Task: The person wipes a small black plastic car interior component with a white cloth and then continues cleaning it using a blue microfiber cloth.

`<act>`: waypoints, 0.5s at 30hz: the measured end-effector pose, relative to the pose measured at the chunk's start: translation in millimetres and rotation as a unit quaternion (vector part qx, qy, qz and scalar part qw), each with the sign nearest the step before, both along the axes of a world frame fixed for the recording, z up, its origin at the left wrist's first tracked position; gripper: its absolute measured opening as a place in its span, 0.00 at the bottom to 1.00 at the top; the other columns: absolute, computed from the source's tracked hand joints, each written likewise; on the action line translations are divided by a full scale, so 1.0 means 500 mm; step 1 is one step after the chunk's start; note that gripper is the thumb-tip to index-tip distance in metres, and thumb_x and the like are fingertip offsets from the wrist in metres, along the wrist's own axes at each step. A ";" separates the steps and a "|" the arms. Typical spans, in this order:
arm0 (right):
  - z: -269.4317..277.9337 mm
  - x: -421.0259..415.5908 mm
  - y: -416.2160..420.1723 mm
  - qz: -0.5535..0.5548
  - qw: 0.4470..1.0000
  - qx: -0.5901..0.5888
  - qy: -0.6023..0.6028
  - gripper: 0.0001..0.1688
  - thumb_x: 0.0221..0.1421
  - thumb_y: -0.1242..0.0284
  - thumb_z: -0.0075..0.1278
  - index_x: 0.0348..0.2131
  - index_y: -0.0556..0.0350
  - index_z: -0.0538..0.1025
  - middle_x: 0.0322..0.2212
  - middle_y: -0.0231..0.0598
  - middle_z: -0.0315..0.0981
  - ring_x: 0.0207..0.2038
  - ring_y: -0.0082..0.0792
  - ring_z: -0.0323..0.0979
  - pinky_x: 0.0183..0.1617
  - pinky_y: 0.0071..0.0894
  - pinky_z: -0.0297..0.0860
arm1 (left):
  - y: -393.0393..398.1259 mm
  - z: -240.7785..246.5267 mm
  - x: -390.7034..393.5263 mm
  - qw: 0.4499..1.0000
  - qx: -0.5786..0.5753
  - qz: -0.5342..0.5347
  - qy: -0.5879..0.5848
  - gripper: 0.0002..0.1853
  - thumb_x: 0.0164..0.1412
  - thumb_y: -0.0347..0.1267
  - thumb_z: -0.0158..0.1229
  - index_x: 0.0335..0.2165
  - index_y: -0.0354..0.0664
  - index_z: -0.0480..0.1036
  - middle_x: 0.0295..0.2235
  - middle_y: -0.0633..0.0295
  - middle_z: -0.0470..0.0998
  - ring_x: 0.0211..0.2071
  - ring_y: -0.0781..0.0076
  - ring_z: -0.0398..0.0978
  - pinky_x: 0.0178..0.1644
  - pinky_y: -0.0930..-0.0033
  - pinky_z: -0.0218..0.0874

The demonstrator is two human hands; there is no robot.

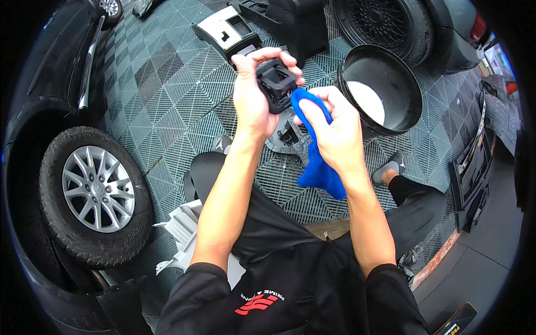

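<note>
A black plastic trim piece (276, 81) with a square opening is gripped in my left hand (251, 92), fingers curled over its far side. My right hand (339, 130) pinches a blue cloth (322, 167) between thumb and fingers, and its lower end hangs down beside the wrist. The cloth's folded upper edge comes up to the right side of the black piece; whether they touch, I cannot tell. Below both hands a grey part with openings (287, 134) lies on the floor, partly covered by the cloth and my left hand.
A black bucket (410, 113) holding whitish foam stands right of my hands. Beyond lie a silver-and-black console panel (217, 27) and a black console (293, 29). A car wheel (98, 188) is at left, a black-rimmed wheel (377, 21) at far right. White plastic trim (182, 230) lies beside my leg.
</note>
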State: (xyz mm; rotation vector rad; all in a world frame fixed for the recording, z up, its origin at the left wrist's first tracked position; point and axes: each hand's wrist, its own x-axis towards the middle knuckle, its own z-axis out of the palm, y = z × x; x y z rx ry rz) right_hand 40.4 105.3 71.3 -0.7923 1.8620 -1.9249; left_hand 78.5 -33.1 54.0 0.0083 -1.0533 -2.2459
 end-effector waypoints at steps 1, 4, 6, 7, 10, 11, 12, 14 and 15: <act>-0.001 -0.004 -0.009 -0.026 0.998 0.015 0.059 0.11 0.52 0.74 0.55 0.35 0.64 0.73 0.21 0.45 0.76 0.23 0.29 0.76 0.29 0.27 0.69 | 0.006 0.000 -0.001 0.999 -0.039 0.011 -0.011 0.36 0.63 0.60 0.32 0.41 0.36 0.66 0.35 0.54 0.73 0.36 0.63 0.73 0.42 0.61 0.69; -0.001 -0.013 -0.031 -0.092 0.975 0.057 0.192 0.09 0.48 0.76 0.56 0.31 0.63 0.74 0.21 0.49 0.75 0.23 0.39 0.76 0.28 0.31 0.69 | 0.015 -0.004 -0.006 0.995 -0.093 0.028 -0.011 0.35 0.63 0.58 0.33 0.42 0.33 0.65 0.35 0.53 0.73 0.37 0.63 0.74 0.44 0.60 0.69; 0.007 -0.002 -0.031 -0.078 0.975 0.097 0.186 0.09 0.48 0.75 0.57 0.31 0.63 0.75 0.21 0.48 0.75 0.23 0.39 0.76 0.28 0.32 0.69 | 0.018 -0.003 -0.007 0.996 -0.073 0.047 -0.014 0.35 0.64 0.57 0.33 0.42 0.33 0.65 0.35 0.53 0.73 0.36 0.62 0.74 0.44 0.59 0.69; 0.010 0.007 -0.031 -0.070 0.974 0.116 0.182 0.09 0.48 0.75 0.57 0.31 0.62 0.76 0.21 0.47 0.75 0.22 0.39 0.76 0.28 0.32 0.69 | 0.018 -0.003 -0.006 0.996 -0.063 0.057 -0.016 0.35 0.64 0.57 0.33 0.42 0.33 0.65 0.35 0.53 0.73 0.36 0.62 0.74 0.45 0.59 0.69; -0.027 -0.004 -0.036 -0.074 0.975 0.065 0.197 0.11 0.47 0.75 0.57 0.32 0.63 0.77 0.25 0.47 0.76 0.28 0.40 0.77 0.32 0.33 0.70 | 0.014 -0.011 -0.011 0.995 -0.060 0.075 -0.028 0.34 0.64 0.57 0.33 0.41 0.33 0.66 0.34 0.53 0.72 0.35 0.62 0.75 0.44 0.58 0.69; -0.040 -0.014 -0.035 -0.080 0.970 0.051 0.224 0.11 0.47 0.74 0.57 0.32 0.64 0.77 0.26 0.48 0.76 0.29 0.40 0.77 0.33 0.33 0.70 | 0.014 -0.013 -0.013 0.995 -0.063 0.078 -0.031 0.34 0.64 0.57 0.33 0.41 0.33 0.66 0.33 0.53 0.72 0.35 0.62 0.75 0.44 0.58 0.70; -0.035 -0.019 -0.033 -0.074 0.984 0.077 0.146 0.12 0.46 0.75 0.58 0.33 0.64 0.77 0.28 0.48 0.76 0.31 0.39 0.77 0.36 0.34 0.71 | 0.016 -0.011 -0.011 0.995 -0.072 0.069 -0.032 0.34 0.64 0.56 0.34 0.40 0.32 0.66 0.33 0.53 0.73 0.36 0.62 0.75 0.44 0.59 0.70; -0.023 -0.019 -0.042 -0.104 0.987 0.032 0.114 0.12 0.45 0.76 0.59 0.32 0.65 0.77 0.28 0.46 0.77 0.30 0.38 0.77 0.37 0.32 0.71 | 0.024 -0.016 -0.011 0.992 -0.100 0.071 -0.035 0.34 0.64 0.56 0.34 0.40 0.32 0.66 0.34 0.54 0.73 0.36 0.62 0.75 0.44 0.60 0.70; -0.019 -0.018 -0.050 -0.124 0.986 -0.022 0.110 0.12 0.45 0.77 0.59 0.32 0.65 0.77 0.28 0.46 0.77 0.30 0.37 0.77 0.37 0.32 0.71 | 0.029 -0.015 -0.013 0.992 -0.096 0.069 -0.038 0.34 0.64 0.56 0.34 0.41 0.32 0.66 0.34 0.54 0.73 0.36 0.63 0.75 0.44 0.61 0.70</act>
